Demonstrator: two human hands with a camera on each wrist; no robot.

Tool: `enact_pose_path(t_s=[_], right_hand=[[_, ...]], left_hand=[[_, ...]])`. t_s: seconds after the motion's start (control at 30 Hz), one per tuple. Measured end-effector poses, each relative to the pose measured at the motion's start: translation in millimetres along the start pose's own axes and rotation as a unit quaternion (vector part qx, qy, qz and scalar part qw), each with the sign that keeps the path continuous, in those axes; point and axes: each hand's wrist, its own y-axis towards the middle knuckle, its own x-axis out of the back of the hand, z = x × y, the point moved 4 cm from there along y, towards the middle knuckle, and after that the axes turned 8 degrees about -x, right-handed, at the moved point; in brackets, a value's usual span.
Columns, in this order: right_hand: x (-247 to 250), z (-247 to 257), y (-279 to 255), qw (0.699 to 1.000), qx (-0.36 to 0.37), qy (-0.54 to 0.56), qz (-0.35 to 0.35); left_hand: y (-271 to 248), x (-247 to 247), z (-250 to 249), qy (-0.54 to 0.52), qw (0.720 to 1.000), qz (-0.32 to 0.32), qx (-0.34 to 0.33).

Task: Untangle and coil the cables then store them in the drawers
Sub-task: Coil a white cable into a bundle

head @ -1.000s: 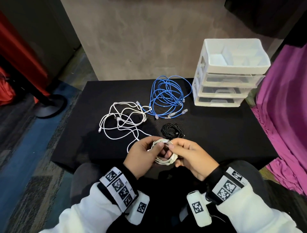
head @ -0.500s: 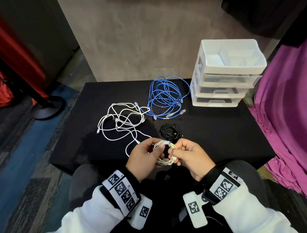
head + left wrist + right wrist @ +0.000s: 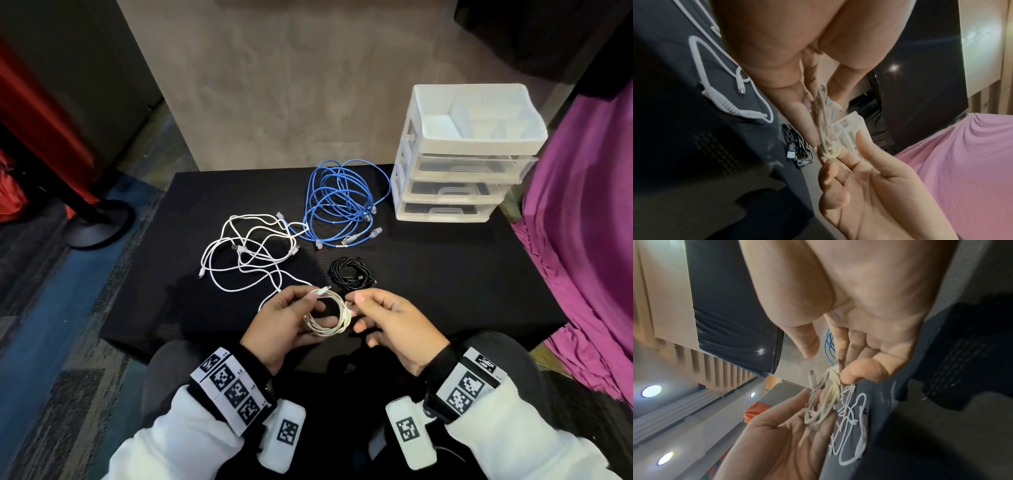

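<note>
Both wrist views blur the coiled white cable (image 3: 825, 129) between fingers.

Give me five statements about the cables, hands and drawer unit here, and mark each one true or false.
1. The left hand holds a small white coil. True.
2. The blue cable is already inside a drawer. False: it lies in a loose heap on the black table.
3. A black coil lies on the table beyond the hands. True.
4. All three drawers of the drawer unit are pulled wide open. False: they sit pushed in; only the top tray is open.
5. The tangled white cable lies to the right of the blue cable. False: it lies to its left.
</note>
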Motion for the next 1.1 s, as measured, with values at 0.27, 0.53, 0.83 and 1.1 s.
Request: enact_pose_path(t_s=[0.27, 0.53, 0.83, 1.1], right_hand=[[26.2, 19.4, 64.4, 0.904, 0.057, -0.333, -0.261], [6.5, 36.4, 103.0, 0.856, 0.006, -0.463, -0.231], [-11.5, 61.8, 104.7, 0.845, 0.02, -0.503, -0.181], [-119.8, 98.2, 97.9, 0.864, 0.158, -0.468, -0.098]], left_hand=[[13.4, 38.5, -8.0, -0.003, 0.994, -0.096, -0.045], [25.2, 70.5, -16.4, -0.006, 0.986, -0.153, -0.065], [24.0, 177.8, -62.8, 0.042, 0.964, -0.253, -0.074], [15.0, 265.6, -68.7, 0.089, 0.941, -0.325, -0.039]])
